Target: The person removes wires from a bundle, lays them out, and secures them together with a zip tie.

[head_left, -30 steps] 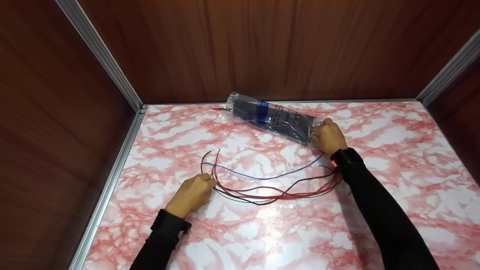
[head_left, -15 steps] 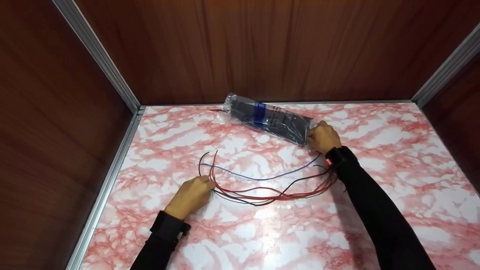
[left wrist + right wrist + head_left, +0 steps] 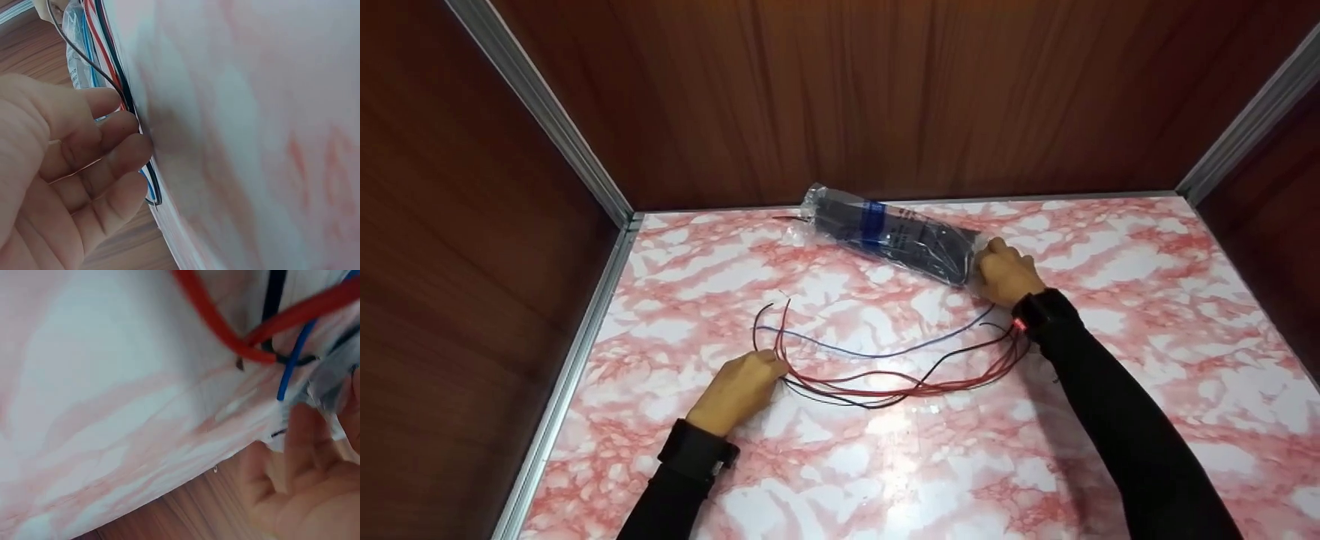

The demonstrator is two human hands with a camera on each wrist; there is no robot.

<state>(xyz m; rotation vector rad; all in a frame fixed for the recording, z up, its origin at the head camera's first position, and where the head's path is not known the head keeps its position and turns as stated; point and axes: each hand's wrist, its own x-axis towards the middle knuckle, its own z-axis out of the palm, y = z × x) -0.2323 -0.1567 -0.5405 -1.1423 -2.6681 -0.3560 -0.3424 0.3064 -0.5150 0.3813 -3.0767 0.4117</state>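
Observation:
In the head view, my left hand [image 3: 741, 386] pinches the left part of a bundle of red wires [image 3: 870, 392] and black wires [image 3: 877, 407]; their short ends curve up past the fingers. A blue wire [image 3: 870, 355] arcs separately behind the bundle. At the far side lies a clear plastic bag [image 3: 911, 236] with a long dark item and a blue band. My right hand [image 3: 1009, 274] pinches the bag's right end, the crumpled plastic [image 3: 326, 382] showing at its fingers in the right wrist view. The wires' right ends pass beneath the right wrist, partly hidden.
The table [image 3: 840, 480] has a red and white marbled top. Brown wood-grain panels [image 3: 885, 97] enclose its back and sides, with grey metal strips [image 3: 600, 180] at the corners. A thin dark strand [image 3: 789, 218] pokes out by the bag's left end.
The whole head view has shifted a little, so the scene sits slightly further left. The right hand's fingers have shifted slightly at the bag's end; the left hand keeps its hold on the wires.

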